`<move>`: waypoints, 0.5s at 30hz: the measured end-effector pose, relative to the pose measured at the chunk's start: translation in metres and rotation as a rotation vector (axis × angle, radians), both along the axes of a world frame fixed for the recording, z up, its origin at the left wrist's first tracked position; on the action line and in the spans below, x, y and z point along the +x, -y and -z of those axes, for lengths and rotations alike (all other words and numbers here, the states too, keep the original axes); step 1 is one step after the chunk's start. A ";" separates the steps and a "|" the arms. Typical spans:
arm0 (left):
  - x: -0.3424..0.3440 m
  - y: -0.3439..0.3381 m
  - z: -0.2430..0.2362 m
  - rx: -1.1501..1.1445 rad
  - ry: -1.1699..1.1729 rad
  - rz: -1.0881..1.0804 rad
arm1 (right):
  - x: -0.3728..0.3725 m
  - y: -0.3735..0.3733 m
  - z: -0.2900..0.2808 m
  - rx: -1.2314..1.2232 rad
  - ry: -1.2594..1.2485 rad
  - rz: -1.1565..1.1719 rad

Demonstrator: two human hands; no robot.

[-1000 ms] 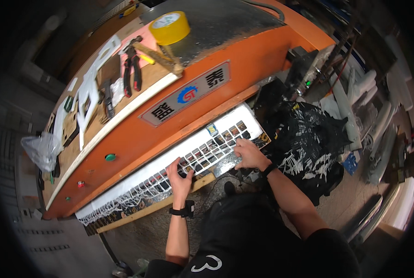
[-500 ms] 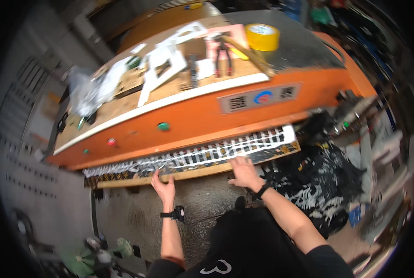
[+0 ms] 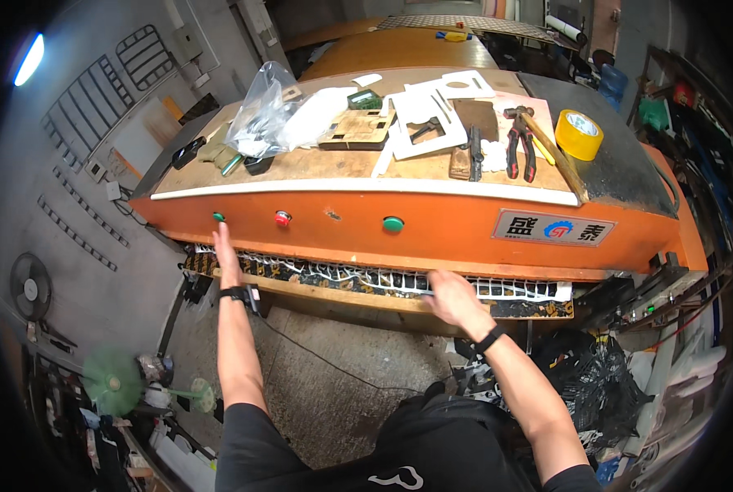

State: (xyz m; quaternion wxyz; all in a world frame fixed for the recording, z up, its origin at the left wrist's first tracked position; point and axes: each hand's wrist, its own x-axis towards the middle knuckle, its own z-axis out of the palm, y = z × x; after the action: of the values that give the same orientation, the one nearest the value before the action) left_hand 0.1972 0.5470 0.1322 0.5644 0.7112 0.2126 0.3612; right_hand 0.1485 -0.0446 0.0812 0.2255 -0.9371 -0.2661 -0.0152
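Note:
My left hand (image 3: 226, 256) is raised against the orange front of a large machine (image 3: 334, 217). Its fingers are stretched upward, and their tips reach a small green push button (image 3: 218, 217); whether they press it I cannot tell. Below the front panel a long wooden-edged board (image 3: 334, 293) sticks out of the machine's slot. On it lies a white lattice strip (image 3: 498, 288) with ladder-like openings, partly hidden under the panel. My right hand (image 3: 457, 300) is at the board's front edge beside the lattice, fingers and thumb apart, with nothing visible held in it.
A red button (image 3: 282, 219) and a larger green button (image 3: 393, 224) sit on the panel. Pliers (image 3: 521, 148), a hammer (image 3: 551, 152), yellow tape (image 3: 580, 135), white cut panels (image 3: 426, 123) and a plastic bag (image 3: 261, 111) lie on top. Black scraps (image 3: 584, 377) are heaped at right.
My left hand has moved from the board's front edge up and left to the small green button. My right hand stays near the board's edge. The board shows less beneath the panel.

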 end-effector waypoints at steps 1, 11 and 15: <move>0.014 -0.011 -0.008 -0.056 0.064 0.030 | 0.008 -0.020 -0.016 0.123 0.092 -0.032; 0.032 -0.044 -0.033 -0.305 -0.002 0.329 | 0.029 -0.065 -0.068 0.266 0.153 -0.099; -0.019 -0.011 0.028 0.249 -0.550 0.228 | 0.002 -0.017 -0.007 0.099 -0.065 0.029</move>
State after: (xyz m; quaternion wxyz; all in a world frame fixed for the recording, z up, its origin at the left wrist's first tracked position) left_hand 0.1783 0.5579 0.1037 0.4313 0.8650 0.2302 0.1130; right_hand 0.1501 -0.0276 0.0881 0.2797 -0.9286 -0.2440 -0.0010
